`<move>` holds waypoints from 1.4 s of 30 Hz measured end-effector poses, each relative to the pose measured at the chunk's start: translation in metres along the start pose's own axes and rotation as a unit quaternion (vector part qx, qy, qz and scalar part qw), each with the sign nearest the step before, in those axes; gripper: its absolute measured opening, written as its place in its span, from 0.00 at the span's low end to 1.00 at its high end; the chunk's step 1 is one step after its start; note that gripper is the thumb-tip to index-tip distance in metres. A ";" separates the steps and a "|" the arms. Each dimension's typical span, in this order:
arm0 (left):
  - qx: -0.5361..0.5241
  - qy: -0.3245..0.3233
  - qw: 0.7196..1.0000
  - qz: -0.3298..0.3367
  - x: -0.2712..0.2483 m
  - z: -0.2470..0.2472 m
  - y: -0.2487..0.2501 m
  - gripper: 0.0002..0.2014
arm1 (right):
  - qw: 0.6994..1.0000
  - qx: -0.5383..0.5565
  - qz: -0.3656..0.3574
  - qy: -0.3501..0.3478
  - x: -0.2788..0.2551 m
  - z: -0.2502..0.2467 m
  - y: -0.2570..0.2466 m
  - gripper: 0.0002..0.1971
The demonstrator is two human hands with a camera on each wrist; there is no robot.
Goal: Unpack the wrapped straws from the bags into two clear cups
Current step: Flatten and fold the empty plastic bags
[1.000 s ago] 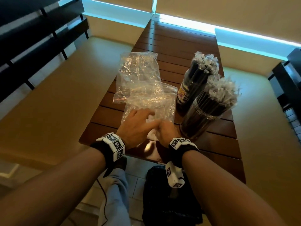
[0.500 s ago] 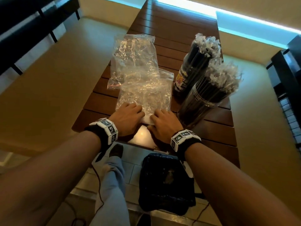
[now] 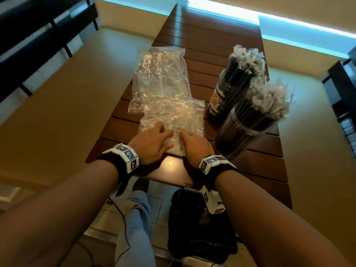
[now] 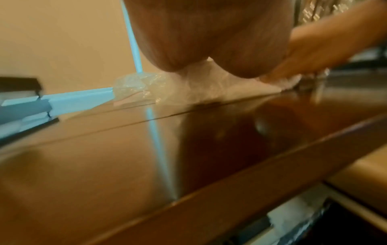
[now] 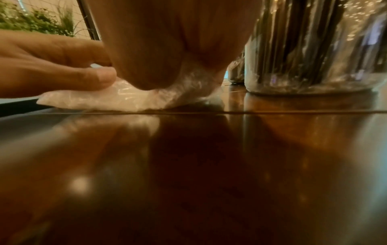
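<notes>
Head view: left hand (image 3: 152,145) and right hand (image 3: 194,146) lie flat, fingers extended, side by side on the near clear bag (image 3: 173,124), pressing it against the slatted wooden table (image 3: 260,170). A second, far clear bag (image 3: 160,74) lies flat beyond, its near end overlapped by the first. To the right stand two clear cups packed with wrapped black straws: near cup (image 3: 248,130), far cup (image 3: 229,95), close together. A black bag (image 3: 200,228) sits on the floor below the table edge. Left wrist view: blurred; palm heel above crumpled plastic, right hand's fingers (image 4: 326,54) stretched onto the same bag. Right wrist view: left hand's fingers (image 5: 62,71) resting flat on the plastic; near cup just beside, straws upright inside.
</notes>
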State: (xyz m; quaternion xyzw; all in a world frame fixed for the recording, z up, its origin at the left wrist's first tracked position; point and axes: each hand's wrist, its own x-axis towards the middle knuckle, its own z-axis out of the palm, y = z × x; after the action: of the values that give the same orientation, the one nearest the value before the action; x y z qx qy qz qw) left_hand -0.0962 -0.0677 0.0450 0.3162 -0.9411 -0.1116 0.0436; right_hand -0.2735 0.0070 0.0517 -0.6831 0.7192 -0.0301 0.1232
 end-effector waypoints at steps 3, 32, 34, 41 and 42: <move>0.142 0.029 0.988 0.053 -0.007 0.000 -0.010 0.27 | 1.000 -0.001 0.013 0.023 0.002 0.002 -0.002 0.09; 0.150 0.003 0.986 0.067 0.004 -0.018 -0.013 0.17 | 0.982 -0.160 -0.053 0.088 -0.004 -0.003 -0.005 0.32; 0.156 -0.023 0.985 0.076 0.007 -0.020 -0.014 0.23 | 0.978 -0.177 -0.071 0.087 -0.006 -0.002 -0.002 0.25; 0.035 -0.043 0.998 0.028 0.023 -0.021 -0.017 0.17 | 0.995 -0.074 -0.024 0.059 0.010 -0.011 -0.005 0.12; 0.001 -0.048 0.999 0.008 0.024 -0.022 -0.016 0.16 | 0.997 -0.062 -0.016 0.051 0.013 -0.014 -0.003 0.11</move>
State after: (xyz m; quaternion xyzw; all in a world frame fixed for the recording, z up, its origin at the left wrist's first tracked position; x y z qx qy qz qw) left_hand -0.1027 -0.0991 0.0627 0.3030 -0.9447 -0.1252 -0.0009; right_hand -0.2739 -0.0078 0.0643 -0.6983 0.7142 -0.0224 0.0428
